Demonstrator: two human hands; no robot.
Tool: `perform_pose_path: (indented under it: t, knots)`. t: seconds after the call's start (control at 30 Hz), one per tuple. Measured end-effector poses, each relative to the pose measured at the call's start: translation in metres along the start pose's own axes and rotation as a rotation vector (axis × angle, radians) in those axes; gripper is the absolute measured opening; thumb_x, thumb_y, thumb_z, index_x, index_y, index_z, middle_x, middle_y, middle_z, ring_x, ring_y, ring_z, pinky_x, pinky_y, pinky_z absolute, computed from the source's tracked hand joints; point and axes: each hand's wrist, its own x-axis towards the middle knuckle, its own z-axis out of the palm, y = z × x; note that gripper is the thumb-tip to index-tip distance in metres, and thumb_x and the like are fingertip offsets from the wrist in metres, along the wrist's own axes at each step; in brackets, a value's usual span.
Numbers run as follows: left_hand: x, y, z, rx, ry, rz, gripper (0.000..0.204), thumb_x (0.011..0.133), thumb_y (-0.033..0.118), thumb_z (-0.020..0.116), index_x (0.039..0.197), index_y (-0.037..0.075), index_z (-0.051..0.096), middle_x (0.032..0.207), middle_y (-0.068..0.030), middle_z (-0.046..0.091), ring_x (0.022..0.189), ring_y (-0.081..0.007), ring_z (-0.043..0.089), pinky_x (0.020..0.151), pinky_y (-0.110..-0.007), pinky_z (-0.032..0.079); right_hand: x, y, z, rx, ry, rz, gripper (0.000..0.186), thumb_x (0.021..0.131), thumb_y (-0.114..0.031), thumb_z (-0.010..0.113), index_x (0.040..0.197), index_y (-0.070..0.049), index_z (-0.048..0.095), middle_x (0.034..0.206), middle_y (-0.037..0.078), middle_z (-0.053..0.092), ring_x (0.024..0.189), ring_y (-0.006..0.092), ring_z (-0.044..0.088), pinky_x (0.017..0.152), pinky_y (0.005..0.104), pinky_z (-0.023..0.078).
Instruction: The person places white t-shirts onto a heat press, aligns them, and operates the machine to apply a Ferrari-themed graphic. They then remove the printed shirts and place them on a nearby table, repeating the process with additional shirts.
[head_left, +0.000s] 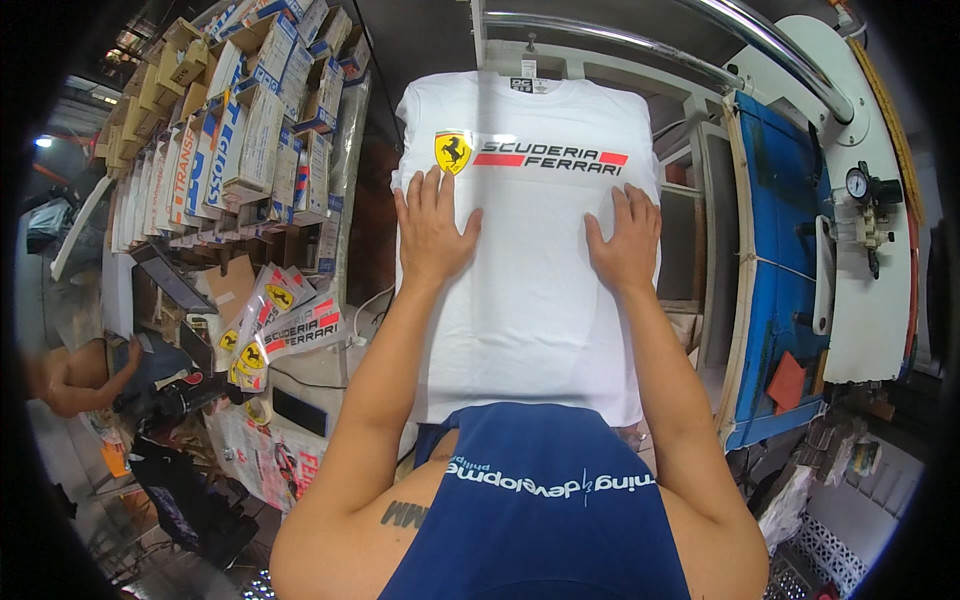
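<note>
A white T-shirt (530, 270) lies spread flat in front of me, its neck at the far end. Across its chest sits a transfer print (550, 157) with a yellow shield, dark lettering and red bars; a shiny film edge shows round the shield. My left hand (437, 225) rests flat on the shirt just below the shield, fingers spread. On the other side, my right hand (625, 240) lies on the shirt near its right edge, below the end of the lettering, with its thumb apart. Neither hand holds anything.
Stacked cardboard boxes (250, 140) stand at the left. Below them lie several similar transfer sheets (300, 325) and a dark phone (300, 412). A blue panel (785, 250) and a pressure gauge (857, 183) are on the right; metal bars (610, 27) cross beyond the shirt. Another person's arm (90, 385) shows far left.
</note>
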Motion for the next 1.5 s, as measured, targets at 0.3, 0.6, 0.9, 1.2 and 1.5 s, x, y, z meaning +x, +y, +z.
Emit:
perform_pose_path:
  t: [0.3, 0.6, 0.9, 1.2, 1.5]
  knots:
    - [-0.002, -0.001, 0.003, 0.02, 0.013, 0.009, 0.073, 0.095, 0.044, 0.069, 0.15, 0.0, 0.05, 0.158, -0.0195, 0.047, 0.151, -0.0411, 0.036, 0.126, -0.061, 0.021, -0.001, 0.002, 0.003, 0.026, 0.033, -0.003, 0.06, 0.092, -0.037, 0.073, 0.139, -0.002, 0.061, 0.148, 0.02, 0.053, 0.141, 0.0399, 0.043, 0.122, 0.0531, 0.03]
    - [0.0, 0.0, 0.004, 0.081, -0.032, 0.024, 0.072, 0.098, 0.045, 0.066, 0.152, 0.001, 0.05, 0.159, -0.0198, 0.047, 0.152, -0.0391, 0.036, 0.127, -0.06, 0.021, -0.004, 0.007, 0.004, 0.02, -0.018, 0.035, 0.063, 0.094, -0.043, 0.071, 0.141, -0.002, 0.059, 0.152, 0.019, 0.05, 0.146, 0.0391, 0.04, 0.126, 0.0556, 0.025]
    - [0.0, -0.002, 0.004, 0.09, -0.053, 0.016, 0.072, 0.099, 0.047, 0.065, 0.153, 0.002, 0.05, 0.16, -0.0183, 0.046, 0.154, -0.0378, 0.034, 0.128, -0.058, 0.019, -0.002, 0.004, -0.001, 0.03, -0.039, 0.05, 0.063, 0.095, -0.042, 0.071, 0.141, -0.002, 0.058, 0.153, 0.018, 0.049, 0.148, 0.0378, 0.038, 0.127, 0.0551, 0.023]
    - [0.0, -0.002, 0.003, 0.045, -0.026, 0.04, 0.072, 0.097, 0.044, 0.066, 0.15, 0.0, 0.051, 0.158, -0.0212, 0.047, 0.151, -0.0425, 0.036, 0.126, -0.063, 0.02, -0.002, 0.004, 0.0, 0.058, -0.001, 0.041, 0.062, 0.092, -0.038, 0.074, 0.139, -0.001, 0.059, 0.15, 0.019, 0.051, 0.145, 0.0395, 0.04, 0.125, 0.056, 0.027]
    - [-0.002, -0.005, 0.006, 0.066, 0.002, 0.022, 0.072, 0.097, 0.048, 0.066, 0.15, 0.002, 0.051, 0.158, -0.0193, 0.046, 0.151, -0.0414, 0.036, 0.125, -0.063, 0.023, -0.002, 0.003, 0.004, 0.032, -0.018, 0.034, 0.065, 0.093, -0.044, 0.073, 0.14, -0.001, 0.06, 0.152, 0.02, 0.05, 0.146, 0.0388, 0.04, 0.125, 0.0566, 0.025]
